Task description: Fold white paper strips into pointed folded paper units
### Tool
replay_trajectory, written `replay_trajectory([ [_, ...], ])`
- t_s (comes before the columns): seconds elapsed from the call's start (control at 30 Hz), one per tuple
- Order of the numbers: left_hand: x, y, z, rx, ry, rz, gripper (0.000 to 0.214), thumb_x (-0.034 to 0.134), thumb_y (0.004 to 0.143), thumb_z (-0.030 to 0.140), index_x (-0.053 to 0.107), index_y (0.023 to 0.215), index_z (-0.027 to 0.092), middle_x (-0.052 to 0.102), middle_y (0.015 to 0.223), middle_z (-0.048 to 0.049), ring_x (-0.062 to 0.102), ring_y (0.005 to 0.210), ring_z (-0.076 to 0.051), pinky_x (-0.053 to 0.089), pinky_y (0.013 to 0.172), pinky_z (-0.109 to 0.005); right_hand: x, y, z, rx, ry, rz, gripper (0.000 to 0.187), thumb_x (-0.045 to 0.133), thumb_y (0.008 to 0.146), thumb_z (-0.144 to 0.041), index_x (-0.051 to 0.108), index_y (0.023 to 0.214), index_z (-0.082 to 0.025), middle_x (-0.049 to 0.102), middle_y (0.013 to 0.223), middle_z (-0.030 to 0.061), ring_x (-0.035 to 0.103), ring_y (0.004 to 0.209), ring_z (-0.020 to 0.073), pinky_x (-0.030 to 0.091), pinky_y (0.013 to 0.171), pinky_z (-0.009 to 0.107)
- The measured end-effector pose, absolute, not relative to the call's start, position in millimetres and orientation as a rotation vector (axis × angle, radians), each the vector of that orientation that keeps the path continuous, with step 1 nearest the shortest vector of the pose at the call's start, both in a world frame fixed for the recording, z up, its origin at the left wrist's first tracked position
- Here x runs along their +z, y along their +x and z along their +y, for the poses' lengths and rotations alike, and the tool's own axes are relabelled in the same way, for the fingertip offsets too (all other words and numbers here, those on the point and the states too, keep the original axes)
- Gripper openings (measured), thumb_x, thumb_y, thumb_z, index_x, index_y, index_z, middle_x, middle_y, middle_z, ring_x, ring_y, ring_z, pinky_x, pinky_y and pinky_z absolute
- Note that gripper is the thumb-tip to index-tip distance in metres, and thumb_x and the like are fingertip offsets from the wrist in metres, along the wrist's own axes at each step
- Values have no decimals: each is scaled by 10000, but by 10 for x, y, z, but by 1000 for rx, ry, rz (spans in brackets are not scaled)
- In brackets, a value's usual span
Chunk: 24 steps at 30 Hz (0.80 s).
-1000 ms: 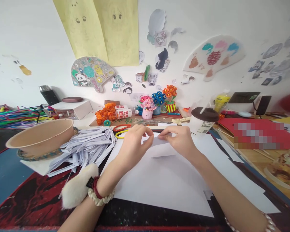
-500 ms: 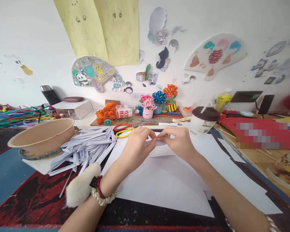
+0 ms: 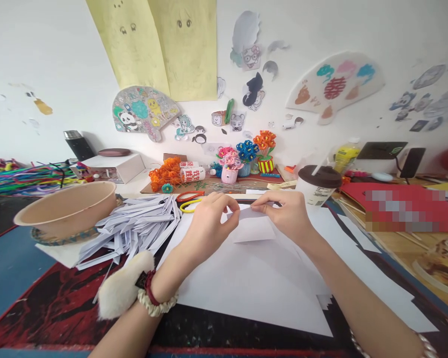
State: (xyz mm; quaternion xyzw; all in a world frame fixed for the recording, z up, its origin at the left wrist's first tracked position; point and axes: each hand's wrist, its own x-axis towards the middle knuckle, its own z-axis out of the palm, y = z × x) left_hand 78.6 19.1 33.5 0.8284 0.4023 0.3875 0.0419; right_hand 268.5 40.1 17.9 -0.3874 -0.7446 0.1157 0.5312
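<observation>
Fingertips that met half a second ago have parted: in the head view, left hand (image 3: 213,215) and right hand (image 3: 288,213) each pinch the small paper slip (image 3: 254,231) above a white sheet (image 3: 254,283), apparently to keep its top edge taut; folded strips (image 3: 134,226) lie aside, probably for room.

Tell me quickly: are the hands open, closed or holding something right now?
Left hand: closed, pinching the small white paper near its upper left.
Right hand: closed, pinching its upper edge.

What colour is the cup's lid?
The lid is dark brown; it shows best in the head view.
</observation>
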Motion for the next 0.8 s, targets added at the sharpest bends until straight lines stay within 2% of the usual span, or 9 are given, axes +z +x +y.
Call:
replay_trajectory([
  [0.1, 359, 768, 192, 1189, 2534, 1211, 78, 572, 800, 111, 571, 783, 187, 630, 784, 4, 557, 755, -154, 410, 709, -291, 199, 2737, 415, 244, -940, -1765, 152, 691, 728, -115, 717, 614, -212, 715, 632, 1, 642, 600, 166, 475, 543, 269],
  [0.5, 429, 594, 270, 1272, 2450, 1329, 78, 573, 800, 122, 577, 765, 192, 646, 782, 8, 562, 739, -150, 420, 706, -281, 188, 2893, 504, 194, -1032, -1557, 101, 702, 702, -172, 706, 607, -208, 724, 643, 19, 670, 649, 207, 520, 647, 328],
  [0.8, 336, 831, 164, 1215, 2555, 1224, 68, 578, 818, 124, 583, 795, 187, 653, 811, -10, 578, 778, -170, 432, 727, -307, 137, 2584, 394, 356, -963, -1841, 111, 687, 756, -172, 721, 658, -211, 725, 666, 15, 643, 621, 180, 453, 547, 287],
])
